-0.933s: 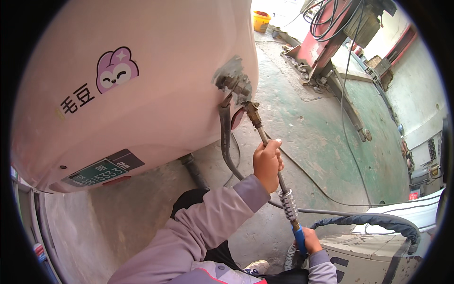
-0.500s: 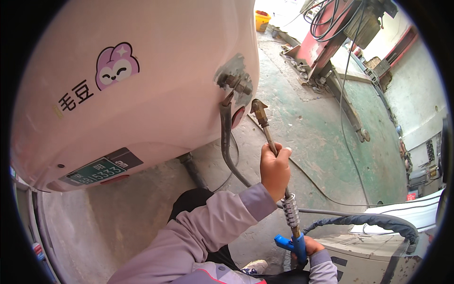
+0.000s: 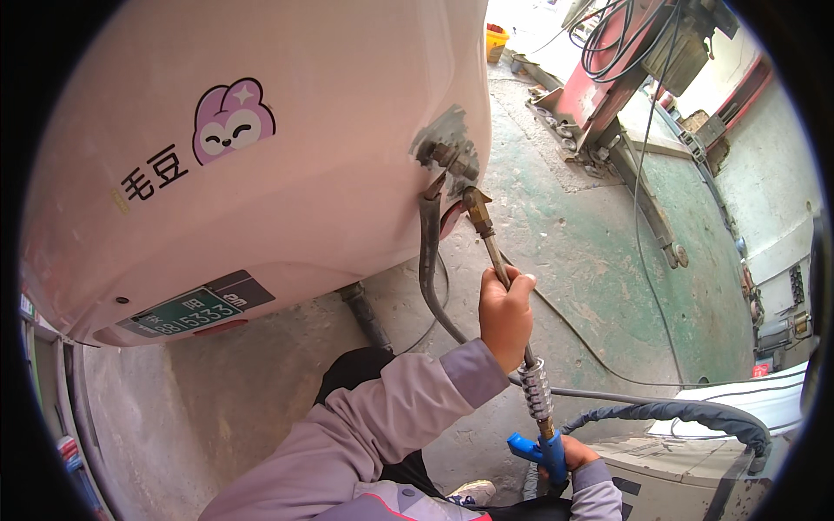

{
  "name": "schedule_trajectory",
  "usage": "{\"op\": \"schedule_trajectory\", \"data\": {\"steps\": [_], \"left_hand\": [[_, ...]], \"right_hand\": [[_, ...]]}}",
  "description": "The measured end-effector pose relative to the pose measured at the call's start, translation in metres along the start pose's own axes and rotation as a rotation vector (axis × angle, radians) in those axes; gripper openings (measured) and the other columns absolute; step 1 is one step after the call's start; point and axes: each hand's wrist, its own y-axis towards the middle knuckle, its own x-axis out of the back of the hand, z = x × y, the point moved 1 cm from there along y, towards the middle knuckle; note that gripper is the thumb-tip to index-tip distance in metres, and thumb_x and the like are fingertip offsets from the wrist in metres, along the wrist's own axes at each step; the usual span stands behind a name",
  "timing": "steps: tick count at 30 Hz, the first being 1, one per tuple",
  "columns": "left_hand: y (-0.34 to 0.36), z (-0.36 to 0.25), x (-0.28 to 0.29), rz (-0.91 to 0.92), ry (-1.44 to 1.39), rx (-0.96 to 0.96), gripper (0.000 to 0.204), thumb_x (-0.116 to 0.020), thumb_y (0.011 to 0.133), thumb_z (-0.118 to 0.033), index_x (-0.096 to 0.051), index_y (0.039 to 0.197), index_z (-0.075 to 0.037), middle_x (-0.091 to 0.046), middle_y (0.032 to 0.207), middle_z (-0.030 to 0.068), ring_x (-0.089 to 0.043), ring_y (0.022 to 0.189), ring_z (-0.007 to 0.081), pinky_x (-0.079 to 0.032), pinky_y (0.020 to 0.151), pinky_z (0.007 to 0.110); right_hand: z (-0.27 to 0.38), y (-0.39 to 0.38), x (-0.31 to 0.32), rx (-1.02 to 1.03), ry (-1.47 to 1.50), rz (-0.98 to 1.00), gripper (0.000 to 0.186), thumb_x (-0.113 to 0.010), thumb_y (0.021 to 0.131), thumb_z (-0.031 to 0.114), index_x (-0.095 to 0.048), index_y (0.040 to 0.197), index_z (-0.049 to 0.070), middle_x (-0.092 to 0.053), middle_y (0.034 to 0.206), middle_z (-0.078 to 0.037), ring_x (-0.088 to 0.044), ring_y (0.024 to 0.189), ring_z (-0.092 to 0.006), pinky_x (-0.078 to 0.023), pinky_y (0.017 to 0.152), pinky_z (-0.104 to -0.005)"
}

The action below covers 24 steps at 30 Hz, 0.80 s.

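Observation:
My left hand (image 3: 506,317) is closed around the steel rod of a long tool (image 3: 497,252) with a brass head (image 3: 480,213). Lower down, my right hand (image 3: 573,458) grips its blue handle (image 3: 549,453), which has a side lever; a coiled silver piece (image 3: 536,389) sits above that. The head is beside a pink vehicle panel (image 3: 313,165), just under a grey bare patch (image 3: 439,130); whether they touch, I cannot tell. A dark clamp piece (image 3: 443,158) sits on that patch, with a thick black cable (image 3: 430,252) hanging from it.
A beige machine (image 3: 643,482) with a sleeved hose (image 3: 704,418) stands at lower right. A red lift post (image 3: 591,82) with coiled cables is at back right, its metal arm (image 3: 651,217) low over the floor. A dark pipe (image 3: 365,317) shows below the vehicle. A yellow bucket (image 3: 495,43) stands behind.
The tool's head dipped right, away from the patch, then came back closer to the panel. The blue handle has turned, showing its lever on the left. The view has shifted slightly.

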Motion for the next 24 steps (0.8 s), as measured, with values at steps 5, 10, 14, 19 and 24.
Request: {"op": "schedule_trajectory", "data": {"steps": [5, 10, 14, 19, 24], "left_hand": [[-0.001, 0.000, -0.001, 0.006, -0.027, 0.003, 0.019, -0.059, 0.088, -0.012, -0.043, 0.098, -0.012, -0.044, 0.074, -0.0010, -0.039, 0.051, 0.0068, -0.037, 0.049, 0.025], [0.000, 0.000, 0.000, 0.012, -0.026, 0.005, 0.019, -0.059, 0.088, -0.012, -0.043, 0.099, -0.012, -0.044, 0.075, -0.0009, -0.039, 0.051, 0.0066, -0.038, 0.049, 0.025], [-0.001, 0.001, 0.002, 0.022, -0.035, 0.020, 0.019, -0.060, 0.089, -0.013, -0.044, 0.100, -0.011, -0.044, 0.077, -0.0017, -0.039, 0.056, 0.0059, -0.037, 0.053, 0.024], [-0.003, -0.002, 0.001, 0.038, -0.084, 0.028, 0.019, -0.061, 0.090, -0.013, -0.046, 0.100, -0.009, -0.044, 0.080, -0.0033, -0.038, 0.062, 0.0048, -0.034, 0.055, 0.022], [-0.005, -0.007, 0.002, 0.071, -0.116, 0.075, 0.019, -0.060, 0.090, -0.011, -0.045, 0.102, -0.009, -0.046, 0.078, -0.0009, -0.044, 0.058, 0.0061, -0.037, 0.051, 0.022]], "right_hand": [[0.001, 0.000, 0.001, 0.008, 0.013, 0.005, 0.030, -0.057, 0.095, 0.033, -0.061, 0.100, 0.003, -0.065, 0.073, -0.014, -0.064, 0.060, -0.0241, -0.050, 0.053, -0.0368], [0.003, -0.002, 0.001, 0.002, -0.028, 0.017, 0.029, -0.057, 0.094, 0.033, -0.060, 0.097, 0.005, -0.064, 0.072, -0.014, -0.064, 0.060, -0.0239, -0.050, 0.053, -0.0365], [0.006, -0.005, 0.001, 0.013, -0.048, -0.002, 0.028, -0.057, 0.094, 0.033, -0.060, 0.097, 0.005, -0.064, 0.071, -0.014, -0.064, 0.059, -0.0239, -0.049, 0.052, -0.0366], [0.007, -0.005, 0.006, 0.013, -0.072, 0.037, 0.028, -0.056, 0.095, 0.033, -0.060, 0.097, 0.005, -0.066, 0.073, -0.015, -0.065, 0.061, -0.0240, -0.051, 0.054, -0.0369], [0.002, -0.006, 0.014, 0.012, -0.101, 0.000, 0.029, -0.057, 0.095, 0.031, -0.061, 0.097, 0.003, -0.068, 0.075, -0.016, -0.067, 0.063, -0.0241, -0.053, 0.056, -0.0373]]}}
